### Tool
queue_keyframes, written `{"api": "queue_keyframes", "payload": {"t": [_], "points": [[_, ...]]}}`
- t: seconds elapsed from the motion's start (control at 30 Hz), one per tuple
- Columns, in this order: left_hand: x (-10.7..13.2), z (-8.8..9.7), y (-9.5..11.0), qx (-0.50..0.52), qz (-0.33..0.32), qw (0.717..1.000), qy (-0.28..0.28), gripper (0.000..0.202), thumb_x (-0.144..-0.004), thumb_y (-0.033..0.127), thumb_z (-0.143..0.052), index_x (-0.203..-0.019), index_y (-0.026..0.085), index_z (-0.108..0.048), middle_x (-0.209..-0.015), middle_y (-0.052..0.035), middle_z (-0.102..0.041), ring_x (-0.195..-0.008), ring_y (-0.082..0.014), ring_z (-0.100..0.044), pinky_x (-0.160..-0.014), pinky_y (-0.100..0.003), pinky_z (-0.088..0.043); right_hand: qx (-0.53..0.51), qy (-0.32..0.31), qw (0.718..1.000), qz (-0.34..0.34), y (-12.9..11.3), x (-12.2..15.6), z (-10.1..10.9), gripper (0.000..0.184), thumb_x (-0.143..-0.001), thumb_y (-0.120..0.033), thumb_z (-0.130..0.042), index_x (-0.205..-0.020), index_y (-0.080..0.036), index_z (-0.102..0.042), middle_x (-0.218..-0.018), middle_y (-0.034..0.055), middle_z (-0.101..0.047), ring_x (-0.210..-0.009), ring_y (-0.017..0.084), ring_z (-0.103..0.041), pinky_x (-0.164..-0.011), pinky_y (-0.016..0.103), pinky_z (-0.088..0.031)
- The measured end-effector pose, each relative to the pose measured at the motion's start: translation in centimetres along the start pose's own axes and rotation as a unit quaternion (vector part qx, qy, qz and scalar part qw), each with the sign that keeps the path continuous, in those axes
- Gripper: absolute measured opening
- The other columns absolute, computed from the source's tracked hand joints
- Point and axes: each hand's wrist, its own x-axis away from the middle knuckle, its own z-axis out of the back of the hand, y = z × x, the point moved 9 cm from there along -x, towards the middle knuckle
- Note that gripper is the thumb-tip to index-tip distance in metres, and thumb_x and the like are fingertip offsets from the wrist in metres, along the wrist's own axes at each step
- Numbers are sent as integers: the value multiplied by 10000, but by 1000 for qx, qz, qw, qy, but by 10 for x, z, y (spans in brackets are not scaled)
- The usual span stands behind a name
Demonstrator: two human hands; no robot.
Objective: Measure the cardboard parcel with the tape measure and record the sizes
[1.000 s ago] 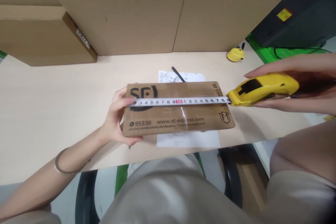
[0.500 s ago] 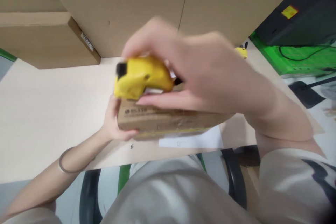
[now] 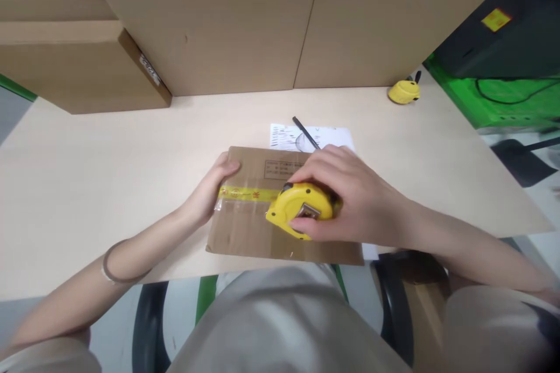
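Note:
My left hand (image 3: 212,189) grips the left edge of a brown cardboard box (image 3: 249,227), its thumb on the upper face. A strip of yellow tape (image 3: 240,193) and a printed block of text show on that face. Over the middle of the box, my right hand (image 3: 350,204) is closed around a yellow tape measure (image 3: 289,207) with a metal clip on its side. No drawn-out blade can be seen. Behind the box, a black pen (image 3: 304,130) lies on a white paper (image 3: 284,137) with handwriting, partly covered by the box and my right hand.
A second yellow tape measure (image 3: 403,92) sits at the table's back right. Large cardboard boxes (image 3: 231,29) stand along the back of the pale table (image 3: 109,186), with another carton (image 3: 87,70) at the left. A green surface (image 3: 516,102) is beyond the right edge.
The box has been turned so its taped face shows. My right hand has lowered toward it and moved right with the tape measure, uncovering the pen and the handwritten paper behind.

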Motion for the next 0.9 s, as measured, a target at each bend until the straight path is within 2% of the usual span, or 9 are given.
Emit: {"api": "queue_keyframes", "payload": {"t": [0.1, 0.17, 0.23, 0.33, 0.43, 0.6, 0.73, 0.8, 0.9], "points": [[-5, 7, -12, 31, 21, 998, 40, 384, -875, 453, -705, -1168, 212, -647, -1185, -64, -783, -1117, -337, -759, -928, -464, -658, 34, 37, 998, 33, 8, -3, 17, 402, -871, -575, -817, -1069, -245, -699, -1137, 97, -734, -1053, 288, -661, -974, 484, -468], [-9, 7, -13, 48, -4, 998, 40, 405, -839, 459, -719, -1156, 223, -629, -1168, -57, -768, -1082, -321, -755, -901, -449, -649, 0, 85, 996, -24, 36, -11, 40, 373, -944, -614, -733, -1021, -262, -637, -1084, 76, -714, -968, 257, -637, -892, 432, -464], [-12, 6, -13, 67, -25, 997, 35, 411, -810, 480, -744, -1109, 225, -626, -1113, -55, -767, -1018, -309, -761, -859, -442, -646, 12, 135, 984, -116, 76, -19, 60, 347, -1038, -559, -596, -873, -263, -524, -872, 42, -638, -807, 220, -564, -789, 383, -419], [-17, 4, -14, 83, -47, 995, 24, 393, -804, 525, -776, -991, 218, -615, -1015, -54, -768, -912, -293, -764, -800, -430, -640, 175, 37, 950, -256, 141, -33, 47, 413, -1077, -499, -495, -754, -249, -433, -733, 55, -576, -772, 241, -562, -762, 380, -371], [-21, 5, -16, 97, -56, 993, 23, 456, -754, 566, -823, -952, 207, -623, -940, -54, -749, -842, -281, -746, -732, -407, -622, 245, -74, 917, -305, 186, -40, 8, 380, -1039, -520, -573, -812, -217, -555, -852, 144, -708, -932, 341, -676, -822, 413, -419], [-22, 8, -19, 109, -60, 992, 23, 504, -724, 605, -862, -928, 194, -653, -893, -56, -716, -844, -274, -723, -686, -366, -574, 136, -85, 945, -283, 211, -44, -26, 249, -1005, -384, -630, -841, -198, -610, -963, 172, -763, -973, 336, -714, -864, 412, -488], [-22, 6, -21, 105, -52, 993, -5, 516, -756, 625, -846, -998, 205, -670, -932, -69, -723, -919, -306, -729, -714, -382, -573, -35, -4, 971, -238, 224, -48, -5, 308, -1055, -454, -539, -850, -228, -579, -785, 72, -673, -762, 212, -636, -742, 333, -506], [-22, 7, -22, 92, -47, 995, -9, 543, -750, 647, -846, -1010, 205, -670, -923, -68, -716, -903, -303, -723, -695, -374, -560, -119, 74, 966, -218, 236, -50, 12, 332, -1048, -529, -516, -869, -249, -513, -690, 15, -564, -627, 161, -536, -622, 297, -464], [-20, 10, -23, 78, -46, 996, -4, 562, -759, 671, -833, -1022, 202, -668, -939, -65, -717, -891, -290, -714, -700, -365, -548, -211, 179, 941, -197, 257, -49, 24, 504, -921, -632, -652, -811, -265, -325, -593, -56, -392, -488, 106, -354, -485, 260, -331]]}}
